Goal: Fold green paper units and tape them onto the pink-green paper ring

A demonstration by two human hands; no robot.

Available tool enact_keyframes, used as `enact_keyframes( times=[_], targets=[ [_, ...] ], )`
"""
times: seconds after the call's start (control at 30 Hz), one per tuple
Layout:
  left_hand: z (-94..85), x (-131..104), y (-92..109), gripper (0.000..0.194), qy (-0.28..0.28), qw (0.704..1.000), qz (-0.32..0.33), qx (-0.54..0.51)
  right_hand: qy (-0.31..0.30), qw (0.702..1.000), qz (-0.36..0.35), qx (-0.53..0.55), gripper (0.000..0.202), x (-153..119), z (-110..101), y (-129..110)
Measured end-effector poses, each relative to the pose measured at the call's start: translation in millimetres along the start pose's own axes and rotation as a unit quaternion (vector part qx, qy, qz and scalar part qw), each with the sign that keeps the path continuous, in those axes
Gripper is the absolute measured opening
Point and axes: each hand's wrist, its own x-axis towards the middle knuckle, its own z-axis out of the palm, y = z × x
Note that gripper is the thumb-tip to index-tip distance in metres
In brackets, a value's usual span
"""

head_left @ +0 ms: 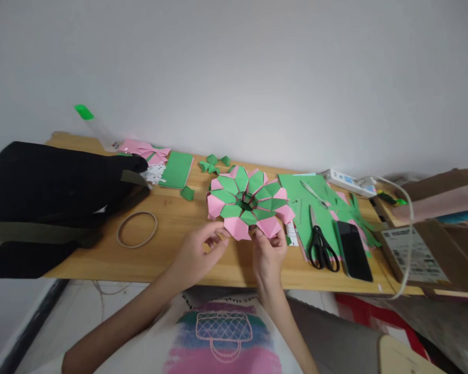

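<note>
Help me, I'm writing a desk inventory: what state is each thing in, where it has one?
Paper ring: closed loop, held
Left hand: fingers bent, at the paper ring's edge
Right hand: gripping the paper ring's edge
Scissors: apparently shut
Phone: face up, screen dark
Power strip: plug in
Bottle: green cap on
Hoop: lying flat

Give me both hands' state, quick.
Left hand: at the pink-and-green folded-paper ring, near edge; grip cannot be told.
Right hand: closed, holding the ring's near edge.
</note>
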Motion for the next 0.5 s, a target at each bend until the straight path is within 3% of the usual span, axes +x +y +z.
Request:
enact_keyframes(
  times=[0.13, 0.27, 0.43, 0.5],
  targets=[
    [1.5, 3, 9, 0.006, -0.019, 0.986, 0.065, 0.150, 0.018, 1.000, -0.015, -0.002, 0.028, 5, 10, 1],
    [-2.1, 6, 20, 0.011, -0.045, 0.959, 0.099, 0.263, 0.026, 0.994, -0.078, -0.068, 0.021, 16, 2, -9],
    [-9.6, 20, 35, 0.016, -0.072, 0.936, 0.155, 0.309, -0.037, 0.972, -0.160, -0.167, 0.017, 40, -9, -38],
    [-10.9, 32, 42, 0.017, -0.053, 0.927, 0.171, 0.330, -0.079, 0.942, -0.215, -0.246, 0.024, 49, -9, -46]
  ],
)
